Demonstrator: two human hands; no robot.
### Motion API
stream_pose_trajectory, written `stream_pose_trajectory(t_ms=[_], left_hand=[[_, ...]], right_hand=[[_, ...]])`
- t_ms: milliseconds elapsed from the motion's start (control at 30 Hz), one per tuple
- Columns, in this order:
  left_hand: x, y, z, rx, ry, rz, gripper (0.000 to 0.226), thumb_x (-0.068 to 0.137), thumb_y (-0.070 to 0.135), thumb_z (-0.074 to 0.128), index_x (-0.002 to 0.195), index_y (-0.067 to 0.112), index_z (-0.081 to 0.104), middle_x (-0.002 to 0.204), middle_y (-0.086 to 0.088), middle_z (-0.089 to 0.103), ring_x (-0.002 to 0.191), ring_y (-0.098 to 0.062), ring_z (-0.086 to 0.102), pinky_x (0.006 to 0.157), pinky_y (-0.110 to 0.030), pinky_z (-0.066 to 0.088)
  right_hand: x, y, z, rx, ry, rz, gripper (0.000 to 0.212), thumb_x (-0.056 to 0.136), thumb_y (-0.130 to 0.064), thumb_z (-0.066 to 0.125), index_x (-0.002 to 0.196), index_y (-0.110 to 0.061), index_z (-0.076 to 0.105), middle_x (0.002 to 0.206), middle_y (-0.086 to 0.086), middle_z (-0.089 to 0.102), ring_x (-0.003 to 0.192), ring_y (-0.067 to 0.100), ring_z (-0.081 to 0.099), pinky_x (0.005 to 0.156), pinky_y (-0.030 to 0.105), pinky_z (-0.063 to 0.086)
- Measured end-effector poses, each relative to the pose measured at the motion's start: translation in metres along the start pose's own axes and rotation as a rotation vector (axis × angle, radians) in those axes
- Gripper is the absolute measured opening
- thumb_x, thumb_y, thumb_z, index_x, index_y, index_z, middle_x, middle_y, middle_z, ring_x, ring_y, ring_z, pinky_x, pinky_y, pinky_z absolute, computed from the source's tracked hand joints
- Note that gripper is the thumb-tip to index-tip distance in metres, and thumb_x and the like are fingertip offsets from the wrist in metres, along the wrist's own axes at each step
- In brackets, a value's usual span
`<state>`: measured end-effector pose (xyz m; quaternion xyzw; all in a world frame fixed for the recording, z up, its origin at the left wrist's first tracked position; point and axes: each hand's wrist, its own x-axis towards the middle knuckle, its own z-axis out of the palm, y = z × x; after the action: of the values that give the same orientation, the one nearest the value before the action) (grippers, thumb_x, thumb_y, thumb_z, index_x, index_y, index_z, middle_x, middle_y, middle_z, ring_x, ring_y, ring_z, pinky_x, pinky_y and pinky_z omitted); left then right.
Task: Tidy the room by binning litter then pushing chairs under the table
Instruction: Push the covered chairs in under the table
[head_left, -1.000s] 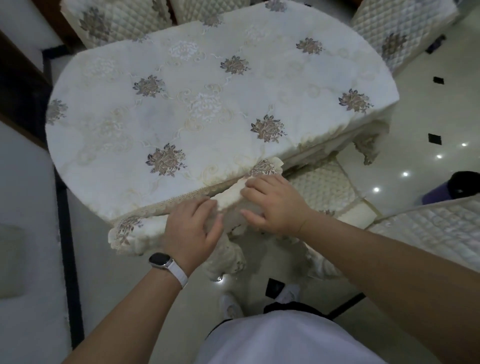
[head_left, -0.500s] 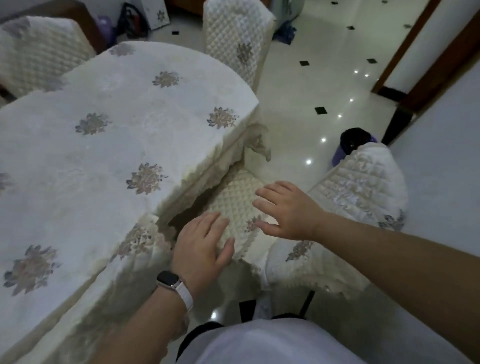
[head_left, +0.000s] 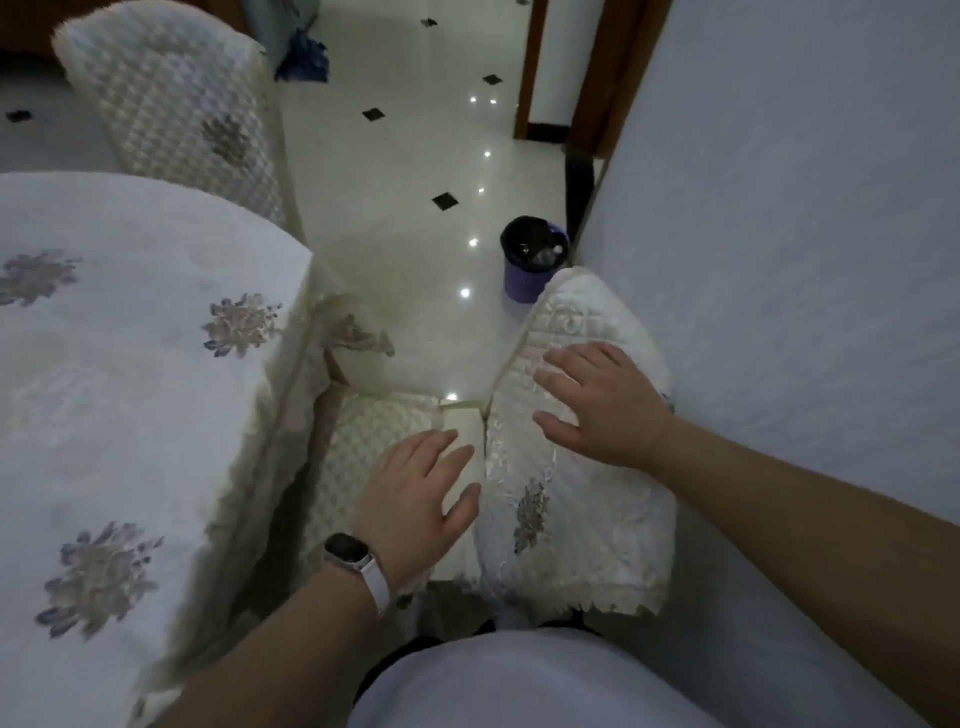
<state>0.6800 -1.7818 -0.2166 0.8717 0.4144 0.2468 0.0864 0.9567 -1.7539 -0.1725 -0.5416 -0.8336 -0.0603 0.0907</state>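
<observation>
A chair with a cream quilted cover stands between the table (head_left: 119, 364) and the wall, its seat (head_left: 358, 441) partly under the tablecloth edge. Its backrest (head_left: 576, 499) rises close to the wall. My right hand (head_left: 597, 405) lies over the top of that backrest with the fingers spread and straight. My left hand (head_left: 415, 493), with a watch on the wrist, hovers with straight fingers over the gap between seat and backrest. Whether it touches the chair is unclear. A purple bin (head_left: 532, 260) with a black liner and litter inside stands on the floor beyond the chair.
A second covered chair (head_left: 176, 119) stands at the table's far end. The white wall (head_left: 779, 234) runs close along the right. Glossy tiled floor (head_left: 415, 171) stretches toward a doorway with a brown frame (head_left: 535, 67). A dark blue bundle (head_left: 304, 54) lies on the floor far back.
My view has swung right from the first chair at the table to the chair by the wall. Both hands left the first chair's back; my right hand now lies on this backrest.
</observation>
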Motion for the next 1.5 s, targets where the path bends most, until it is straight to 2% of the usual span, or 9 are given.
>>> stream_pose_trajectory(t_ms=[133,300,467,567,667,833,967,1033,1500], left_hand=[[0.044,-0.009,0.018,-0.103,-0.078,0.167,0.037,0.091,0.038,0.059,0.117,0.013,0.068,0.123,-0.011,0.065,0.112,-0.033,0.061,0.093,-0.047,0.049],[0.089,0.009,0.037,-0.192,-0.135,0.392,0.036,0.091,0.037,0.057,0.116,0.013,0.069,0.121,-0.01,0.066,0.111,-0.031,0.06,0.091,-0.043,0.049],[0.113,0.04,0.059,-0.242,-0.204,0.689,0.035,0.09,0.035,0.061,0.117,0.015,0.068,0.124,-0.008,0.065,0.114,-0.029,0.059,0.094,-0.043,0.047],[0.13,0.06,0.069,-0.246,-0.239,0.822,0.035,0.09,0.036,0.061,0.117,0.014,0.067,0.127,-0.009,0.062,0.117,-0.028,0.055,0.097,-0.041,0.041],[0.144,0.073,0.078,-0.256,-0.237,0.867,0.036,0.089,0.038,0.063,0.115,0.013,0.068,0.121,-0.011,0.063,0.115,-0.03,0.055,0.096,-0.04,0.041],[0.154,0.087,0.094,-0.261,-0.193,0.92,0.043,0.089,0.049,0.063,0.112,0.015,0.072,0.117,-0.012,0.065,0.112,-0.033,0.056,0.097,-0.043,0.04],[0.153,0.096,0.105,-0.276,-0.165,0.978,0.045,0.088,0.053,0.062,0.108,0.015,0.073,0.116,-0.01,0.067,0.111,-0.032,0.059,0.103,-0.045,0.038],[0.152,0.097,0.108,-0.265,-0.165,0.971,0.045,0.086,0.055,0.062,0.108,0.017,0.073,0.118,-0.008,0.068,0.112,-0.031,0.058,0.103,-0.046,0.037],[0.143,0.092,0.096,-0.204,-0.128,0.913,0.041,0.084,0.055,0.061,0.097,0.018,0.071,0.105,-0.004,0.068,0.101,-0.03,0.06,0.091,-0.044,0.041]], right_hand=[[-0.018,0.012,-0.013,-0.081,0.011,0.216,0.045,0.089,-0.048,0.056,0.114,-0.013,0.068,0.123,0.011,0.063,0.11,0.03,0.058,0.096,0.042,0.041],[-0.049,0.02,-0.021,-0.093,0.018,0.448,0.048,0.091,-0.05,0.053,0.116,-0.012,0.066,0.124,0.013,0.062,0.109,0.032,0.058,0.095,0.043,0.042],[-0.063,0.031,-0.026,0.041,-0.055,0.664,0.061,0.09,-0.056,0.04,0.131,-0.013,0.056,0.139,0.015,0.051,0.123,0.034,0.05,0.099,0.047,0.041],[-0.054,0.046,-0.016,0.154,-0.076,0.734,0.063,0.093,-0.055,0.044,0.141,-0.015,0.046,0.148,0.011,0.04,0.131,0.03,0.042,0.106,0.047,0.038],[-0.041,0.064,-0.004,0.268,-0.075,0.764,0.063,0.093,-0.052,0.047,0.144,-0.017,0.041,0.149,0.005,0.037,0.132,0.024,0.039,0.109,0.043,0.035],[-0.025,0.081,0.009,0.455,0.038,0.681,0.056,0.089,-0.044,0.052,0.135,-0.013,0.05,0.134,0.005,0.05,0.118,0.022,0.049,0.1,0.041,0.042],[-0.025,0.086,0.019,0.598,0.032,0.665,0.058,0.086,-0.046,0.047,0.133,-0.012,0.051,0.133,0.003,0.05,0.118,0.019,0.049,0.102,0.04,0.042],[-0.024,0.087,0.02,0.644,0.051,0.662,0.054,0.086,-0.04,0.052,0.131,-0.01,0.053,0.131,0.003,0.051,0.117,0.018,0.05,0.101,0.041,0.043],[-0.011,0.071,0.026,0.668,0.107,0.668,0.055,0.081,-0.044,0.049,0.125,-0.013,0.057,0.123,0.0,0.054,0.109,0.017,0.054,0.094,0.039,0.047]])
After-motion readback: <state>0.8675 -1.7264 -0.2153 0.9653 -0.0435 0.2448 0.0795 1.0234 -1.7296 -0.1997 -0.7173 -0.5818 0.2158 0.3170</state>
